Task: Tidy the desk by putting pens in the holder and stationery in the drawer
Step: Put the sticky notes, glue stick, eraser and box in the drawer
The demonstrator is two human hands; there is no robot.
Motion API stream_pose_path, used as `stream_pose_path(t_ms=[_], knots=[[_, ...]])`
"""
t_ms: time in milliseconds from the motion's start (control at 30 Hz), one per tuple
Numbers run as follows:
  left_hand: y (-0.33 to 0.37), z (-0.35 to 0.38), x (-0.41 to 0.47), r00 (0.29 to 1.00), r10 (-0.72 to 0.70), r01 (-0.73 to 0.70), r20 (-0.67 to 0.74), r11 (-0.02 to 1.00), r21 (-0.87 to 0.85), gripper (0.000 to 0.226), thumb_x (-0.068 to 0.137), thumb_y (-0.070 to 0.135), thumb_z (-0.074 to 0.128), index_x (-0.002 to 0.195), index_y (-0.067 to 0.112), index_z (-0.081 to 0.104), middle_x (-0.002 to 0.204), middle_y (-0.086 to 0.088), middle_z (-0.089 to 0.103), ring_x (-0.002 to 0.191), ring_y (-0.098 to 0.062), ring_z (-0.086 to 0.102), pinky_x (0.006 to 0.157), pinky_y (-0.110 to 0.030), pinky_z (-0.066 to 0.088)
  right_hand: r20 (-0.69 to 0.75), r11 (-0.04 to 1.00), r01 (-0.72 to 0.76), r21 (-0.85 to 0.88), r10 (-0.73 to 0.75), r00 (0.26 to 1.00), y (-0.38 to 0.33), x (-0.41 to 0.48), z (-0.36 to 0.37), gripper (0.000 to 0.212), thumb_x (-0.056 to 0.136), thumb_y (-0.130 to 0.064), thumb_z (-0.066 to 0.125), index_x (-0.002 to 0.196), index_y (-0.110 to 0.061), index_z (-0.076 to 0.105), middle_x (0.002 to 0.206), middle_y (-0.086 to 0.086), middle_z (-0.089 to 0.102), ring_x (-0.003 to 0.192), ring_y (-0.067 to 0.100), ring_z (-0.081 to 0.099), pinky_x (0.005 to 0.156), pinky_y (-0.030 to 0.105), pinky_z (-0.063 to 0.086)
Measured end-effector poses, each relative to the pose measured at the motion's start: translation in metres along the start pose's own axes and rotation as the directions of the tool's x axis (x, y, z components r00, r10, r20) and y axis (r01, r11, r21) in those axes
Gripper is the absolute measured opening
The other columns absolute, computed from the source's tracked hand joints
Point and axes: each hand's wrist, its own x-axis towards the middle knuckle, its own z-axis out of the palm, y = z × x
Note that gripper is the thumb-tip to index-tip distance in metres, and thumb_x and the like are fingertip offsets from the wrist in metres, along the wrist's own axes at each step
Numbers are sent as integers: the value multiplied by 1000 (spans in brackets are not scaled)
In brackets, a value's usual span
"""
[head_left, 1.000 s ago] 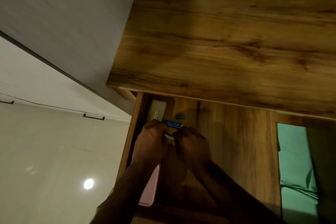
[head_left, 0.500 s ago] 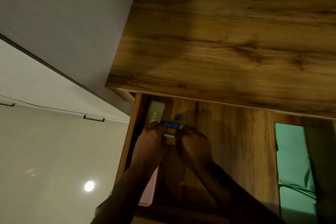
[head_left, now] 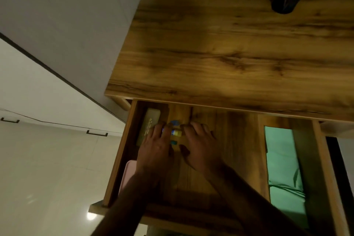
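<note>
The wooden drawer (head_left: 235,140) under the desk top (head_left: 229,53) stands pulled out. Both my hands are inside it. My left hand (head_left: 155,149) lies flat with straight fingers, its fingertips resting on the left end of a small blue, white and yellow stick (head_left: 176,133). My right hand (head_left: 200,145) lies spread on the drawer floor just right of that stick. Two small blue pieces (head_left: 174,122) lie beside the stick, one beyond it and one nearer me. A black pen holder (head_left: 283,4) with pens stands at the desk's far right.
A beige flat case (head_left: 151,120) lies along the drawer's left wall, with a pink item (head_left: 128,174) nearer me. Green cloth (head_left: 281,168) fills the compartment to the right. Pale floor tiles and a grey wall are on the left.
My hands have uncurled from the blue stick and now lie flat, the right one moved slightly right. The view has tilted up, showing more of the desk and the pen holder.
</note>
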Motion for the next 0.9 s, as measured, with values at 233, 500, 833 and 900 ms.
stream_pose_path(t_ms=[233,500,833,900], knots=[[36,5,-25,997,-18,26,-73,993,111,88,85,41,68,155,22,18,161,-10,22,148,-31,24,114,-44,31,-33,1000,29,-5,-29,999,16,-29,-39,75,74,-47,73,140,-31,42,150,-5,42,136,23,45,99,44,45],[49,1,-46,991,78,-63,-108,989,131,91,85,54,64,154,25,13,163,-7,19,151,-29,17,119,-47,27,-45,999,-31,-26,30,999,11,-64,-61,81,80,-49,69,150,-35,30,158,-6,29,143,22,35,105,44,37],[29,-21,-65,946,322,-314,-41,939,142,91,87,60,59,153,27,6,163,-5,15,149,-30,19,117,-50,29,-113,960,-279,-4,277,954,-33,-111,-60,89,81,-53,70,153,-36,20,161,-2,24,147,26,28,114,53,32],[29,-29,-74,926,376,-366,-33,915,169,93,84,51,66,155,25,12,162,-3,17,148,-28,20,116,-49,32,-145,942,-335,16,333,932,-43,-127,-59,90,80,-53,69,153,-35,21,160,-1,26,146,27,29,113,54,34]])
